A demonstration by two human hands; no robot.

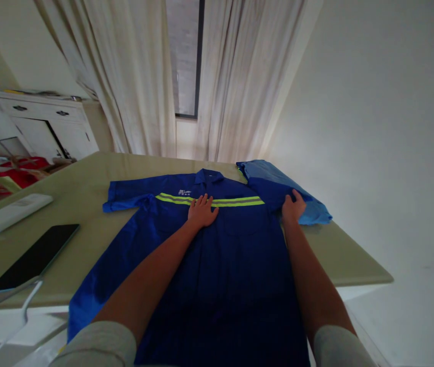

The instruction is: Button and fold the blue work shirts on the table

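Note:
A dark blue short-sleeved work shirt (247,265) lies spread over the table, collar away from me, its lower part hanging over the near edge. A yellow-green and grey reflective stripe (239,202) crosses its chest, and a small white logo (184,192) sits above the stripe on the left. My left hand (202,211) rests flat on the chest, fingers spread over the stripe. At the right sleeve, my right hand (294,206) has its fingers curled on the cloth; the fingertips are partly hidden. The left sleeve (125,193) lies stretched out sideways.
Folded light blue clothing (316,211) lies under and behind the right sleeve. On the left of the table (98,171) are a black phone (35,257), a white device (14,211) and a white cable (25,311). A white cabinet (48,125) and curtains (132,76) stand behind; a wall (385,153) is on the right.

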